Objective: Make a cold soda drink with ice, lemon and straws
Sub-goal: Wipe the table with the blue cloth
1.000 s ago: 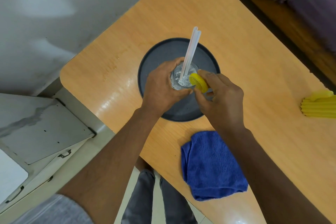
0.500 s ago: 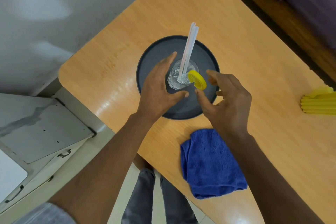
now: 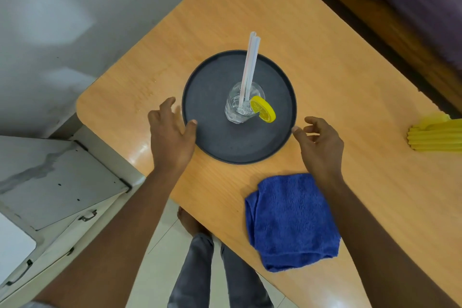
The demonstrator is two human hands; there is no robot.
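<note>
- Flanking the round tray [image 3: 212, 137] at nine and three o'clock, left hand [image 3: 171, 137] and right hand [image 3: 321, 142] are released, likely ready to lift.
- Lemon slice [image 3: 263, 109] hooks the glass [image 3: 243, 107] rim; straws [image 3: 250, 67] lean inside.

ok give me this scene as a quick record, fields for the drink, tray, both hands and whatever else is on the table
drink: glass with ice, upright on tray
straws: straws standing in glass
lemon: lemon slice on glass rim
tray: dark round tray on wooden table
left hand: left hand open, thumb at tray's left rim
right hand: right hand open, beside tray's right rim
other: blue cloth; yellow ridged object at right edge
</note>
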